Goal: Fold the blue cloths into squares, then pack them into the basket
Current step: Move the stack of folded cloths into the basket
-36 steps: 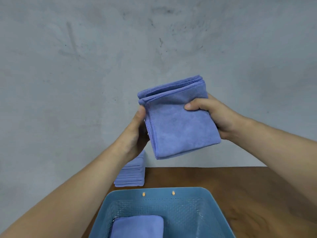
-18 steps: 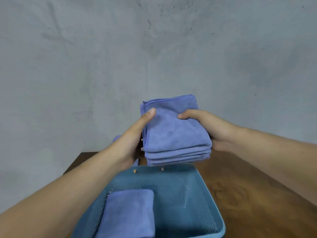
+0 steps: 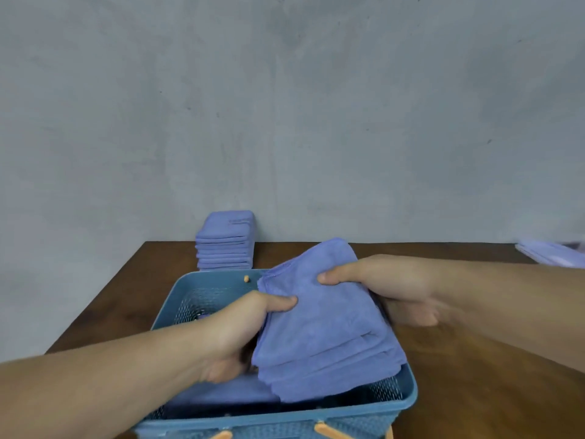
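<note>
**Bundle** [image 3: 323,331]: several folded blue cloths held as one, tilted. The near edge dips into the basket's [image 3: 408,397] 3 o'clock half and the far edge rides above the rim at 1 o'clock.

**Left hand** [image 3: 240,331]: grips the bundle's 9 o'clock edge, thumb on top and fingers curled beneath.

**Right hand** [image 3: 380,280]: grips the 2 o'clock corner the same way; the fingers underneath are blurred.

**Cloth** [image 3: 221,397]: one folded square lying flat in the basket's 9 o'clock half.

**Stack** [image 3: 226,245]: folded cloths on the desk [image 3: 474,391] at 12 o'clock, just behind the basket and against the wall. A further pile [image 3: 550,253] sits at the 2 o'clock desk edge, fold state unclear.

**Risk:** the layers fan at the near edge, so a loose release would likely let them slide apart and unfold. The bundle overhangs the 3 o'clock wall and could catch on the rim.

**Room:** the free floor beside the lying cloth looks about one square wide, a snug fit. There is bare desk at 3 o'clock.
</note>
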A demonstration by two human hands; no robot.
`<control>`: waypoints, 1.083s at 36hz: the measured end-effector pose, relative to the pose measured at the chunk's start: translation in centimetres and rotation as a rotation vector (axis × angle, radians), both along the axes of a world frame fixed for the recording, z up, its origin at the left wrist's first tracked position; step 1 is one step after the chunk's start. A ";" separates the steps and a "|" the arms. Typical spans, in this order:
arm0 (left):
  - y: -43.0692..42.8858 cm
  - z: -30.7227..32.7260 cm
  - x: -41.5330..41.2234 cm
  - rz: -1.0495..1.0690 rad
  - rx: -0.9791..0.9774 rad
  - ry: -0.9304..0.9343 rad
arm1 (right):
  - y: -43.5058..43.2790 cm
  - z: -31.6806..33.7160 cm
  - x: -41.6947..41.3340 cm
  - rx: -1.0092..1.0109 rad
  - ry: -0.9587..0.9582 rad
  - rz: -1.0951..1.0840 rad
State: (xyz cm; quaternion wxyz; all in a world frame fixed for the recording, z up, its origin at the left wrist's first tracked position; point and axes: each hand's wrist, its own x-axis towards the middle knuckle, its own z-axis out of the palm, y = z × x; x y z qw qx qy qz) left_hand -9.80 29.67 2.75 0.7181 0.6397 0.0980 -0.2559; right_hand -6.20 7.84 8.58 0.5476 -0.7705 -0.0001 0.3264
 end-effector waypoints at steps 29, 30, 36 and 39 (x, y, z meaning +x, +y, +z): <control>2.4 -2.3 1.2 -0.256 0.317 -0.181 | 3.6 -1.6 0.2 -1.125 -0.875 1.010; 3.0 -1.7 1.1 -0.271 0.441 -0.257 | 3.6 -2.2 0.3 -1.138 -0.848 1.021; 5.0 -0.1 -0.5 -0.606 1.075 -0.538 | 3.5 -4.6 0.7 -1.184 -0.781 1.042; 5.6 -1.2 -1.1 -0.815 1.258 -0.436 | 3.4 -4.1 1.0 -1.193 -0.814 1.078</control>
